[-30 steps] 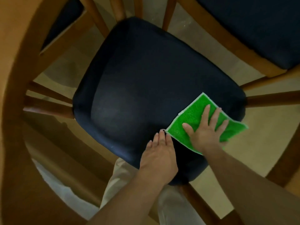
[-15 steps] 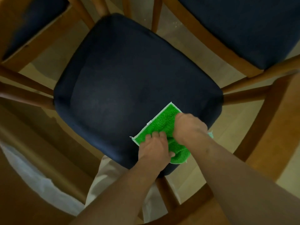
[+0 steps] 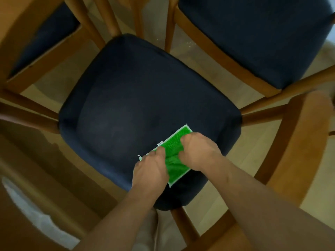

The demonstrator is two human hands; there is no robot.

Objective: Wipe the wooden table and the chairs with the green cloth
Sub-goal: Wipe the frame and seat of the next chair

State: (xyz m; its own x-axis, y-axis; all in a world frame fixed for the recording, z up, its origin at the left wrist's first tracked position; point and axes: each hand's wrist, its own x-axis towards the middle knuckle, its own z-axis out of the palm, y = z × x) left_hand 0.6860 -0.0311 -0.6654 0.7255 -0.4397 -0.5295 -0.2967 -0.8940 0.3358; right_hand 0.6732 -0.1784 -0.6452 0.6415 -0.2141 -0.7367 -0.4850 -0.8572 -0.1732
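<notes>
A green cloth [image 3: 173, 153] with a pale edge lies bunched on the near right part of a dark blue chair seat [image 3: 137, 98]. My left hand [image 3: 150, 169] pinches the cloth's near left corner. My right hand [image 3: 199, 151] is curled over its right side, fingers closed on the fabric. Both hands cover much of the cloth, and a crease runs between them. The seat belongs to a wooden-framed chair directly below me.
A second blue-seated chair [image 3: 257, 33] stands at the upper right and a third [image 3: 45, 38] at the upper left. Wooden chair legs and rails [image 3: 266, 115] ring the seat. A curved wooden chair back [image 3: 301, 151] sits at right. Pale floor [image 3: 183, 48] shows between them.
The cloth lay flat under my open right hand a second ago. Both hands have since closed on it and gathered it toward the seat's near edge.
</notes>
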